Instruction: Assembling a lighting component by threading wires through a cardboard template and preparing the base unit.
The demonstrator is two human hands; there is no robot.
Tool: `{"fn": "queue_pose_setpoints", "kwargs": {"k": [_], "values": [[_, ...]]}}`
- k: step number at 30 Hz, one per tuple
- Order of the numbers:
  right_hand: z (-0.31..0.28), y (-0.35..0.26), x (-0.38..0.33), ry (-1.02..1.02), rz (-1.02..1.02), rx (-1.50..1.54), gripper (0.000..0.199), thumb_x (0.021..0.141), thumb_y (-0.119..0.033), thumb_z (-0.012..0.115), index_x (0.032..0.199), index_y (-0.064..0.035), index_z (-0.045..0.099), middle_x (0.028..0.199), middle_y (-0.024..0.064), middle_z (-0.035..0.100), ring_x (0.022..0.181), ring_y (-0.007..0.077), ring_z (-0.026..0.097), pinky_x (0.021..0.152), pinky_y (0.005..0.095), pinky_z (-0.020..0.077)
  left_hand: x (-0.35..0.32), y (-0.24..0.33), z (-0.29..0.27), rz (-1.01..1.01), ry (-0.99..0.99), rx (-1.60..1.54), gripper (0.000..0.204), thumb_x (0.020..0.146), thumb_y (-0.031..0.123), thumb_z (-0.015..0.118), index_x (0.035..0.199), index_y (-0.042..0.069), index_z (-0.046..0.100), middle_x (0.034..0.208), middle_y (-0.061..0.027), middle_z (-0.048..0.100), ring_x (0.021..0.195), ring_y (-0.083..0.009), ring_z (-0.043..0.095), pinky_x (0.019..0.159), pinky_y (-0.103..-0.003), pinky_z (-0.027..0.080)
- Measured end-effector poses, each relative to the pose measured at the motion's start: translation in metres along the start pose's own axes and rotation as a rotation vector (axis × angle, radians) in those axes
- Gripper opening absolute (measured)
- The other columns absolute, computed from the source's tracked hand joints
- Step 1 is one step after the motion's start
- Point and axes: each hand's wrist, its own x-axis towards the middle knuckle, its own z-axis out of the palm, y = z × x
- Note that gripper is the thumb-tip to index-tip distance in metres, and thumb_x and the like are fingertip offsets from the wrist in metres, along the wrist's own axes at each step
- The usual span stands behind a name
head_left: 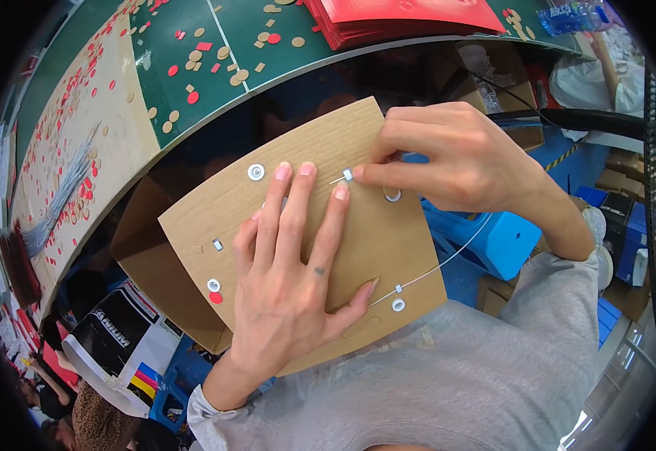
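A brown cardboard sheet [358, 248] lies at a slant over my lap, with white ringed eyelets [256, 172] near its corners. My left hand [287, 255] rests flat on it with fingers spread, its index fingertip beside a small square cable tie head. My right hand [448, 154] pinches that cable tie [347, 174] between thumb and forefinger; a short thin end sticks out to the left. Lower right, another cable tie [399, 289] sits in the sheet, its thin tail curving up to the right. One more square head [218, 244] shows at the sheet's left side.
Beyond the sheet a green table [268, 68] holds scattered red and tan cardboard discs and a stack of red sheets [411, 15]. A bundle of thin grey strips [65, 195] lies on a pale board. An open cardboard box [148, 263] and a blue stool [486, 240] stand nearby.
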Motion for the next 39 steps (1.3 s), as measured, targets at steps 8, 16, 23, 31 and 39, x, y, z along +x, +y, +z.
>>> {"fn": "queue_pose_setpoints", "kwargs": {"k": [8,16,23,31,39], "values": [[0.002,-0.001,-0.004,0.025,-0.055,-0.155,0.035,0.065,-0.01,0.073,0.098,0.0022,0.072,0.085,0.0083,0.061,0.078,0.0233,0.064,0.059,0.0319,0.0549,0.004,-0.004,-0.002,0.018,0.069,-0.181,0.098,0.072,0.028,0.086,0.153,0.0,0.037,0.154,-0.0241,0.04,0.146,-0.0416,0.036,0.109,-0.049,0.033],[0.006,-0.034,-0.005,0.089,-0.018,-0.26,0.037,0.066,-0.013,0.076,0.1,0.0001,0.074,0.096,0.0084,0.067,0.09,0.0223,0.067,0.074,0.0344,0.053,0.044,-0.025,-0.004,0.098,0.225,0.017,0.026,0.078,0.001,0.074,0.096,-0.001,0.056,0.102,-0.0159,0.054,0.1,-0.0332,0.054,0.081,-0.044,0.046],[0.036,-0.07,-0.014,0.125,0.121,-0.282,0.036,0.069,-0.008,0.078,0.105,-0.0005,0.077,0.103,0.0097,0.071,0.097,0.0211,0.07,0.076,0.0349,0.0517,0.051,-0.034,0.006,0.243,0.343,0.029,0.022,0.08,0.001,0.072,0.093,-0.002,0.054,0.097,-0.0169,0.055,0.098,-0.0346,0.057,0.078,-0.043,0.048],[0.035,-0.068,-0.013,0.173,0.182,-0.279,0.035,0.067,-0.007,0.08,0.102,0.0009,0.077,0.101,0.0092,0.072,0.093,0.0217,0.07,0.073,0.0342,0.0502,0.017,-0.06,-0.02,0.137,0.376,-0.073,0.027,0.074,-0.009,0.074,0.09,-0.005,0.053,0.099,-0.0195,0.058,0.101,-0.039,0.061,0.082,-0.046,0.05],[0.048,-0.047,0.04,0.263,0.102,-0.078,0.037,0.066,-0.005,0.079,0.103,-0.0039,0.075,0.091,0.0065,0.069,0.084,0.0241,0.068,0.067,0.0354,0.055,-0.013,-0.065,-0.003,0.036,0.511,-0.218,0.022,0.08,-0.012,0.071,0.087,0.001,0.054,0.105,-0.0171,0.065,0.123,-0.0423,0.062,0.112,-0.062,0.038]]}}
